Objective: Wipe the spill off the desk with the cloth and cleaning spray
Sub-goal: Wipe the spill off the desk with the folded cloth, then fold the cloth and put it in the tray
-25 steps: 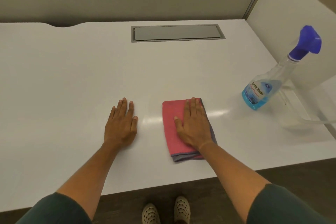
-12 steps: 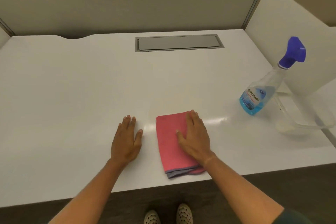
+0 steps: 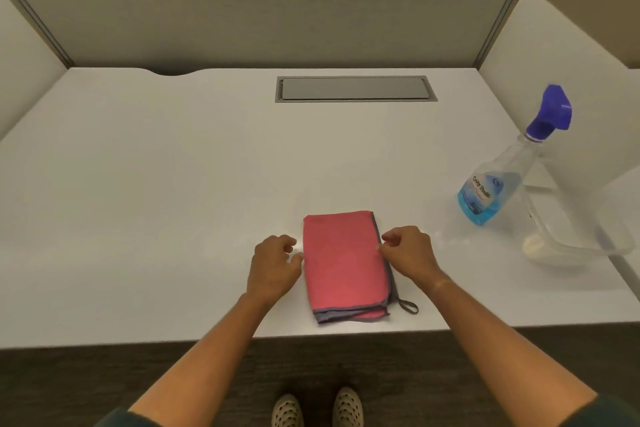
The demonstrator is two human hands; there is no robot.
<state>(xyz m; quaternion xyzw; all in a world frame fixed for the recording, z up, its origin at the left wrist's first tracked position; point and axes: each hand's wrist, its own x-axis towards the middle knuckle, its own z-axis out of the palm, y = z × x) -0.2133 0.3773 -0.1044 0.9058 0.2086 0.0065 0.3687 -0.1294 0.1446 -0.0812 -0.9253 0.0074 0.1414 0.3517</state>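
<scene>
Spray bottle (image 3: pixel 495 184) label print blurring, unreadable. Counter (image 3: pixel 173 201) running off both side edges. Shoes (image 3: pixel 317 409) getting cropped at bottom.
</scene>
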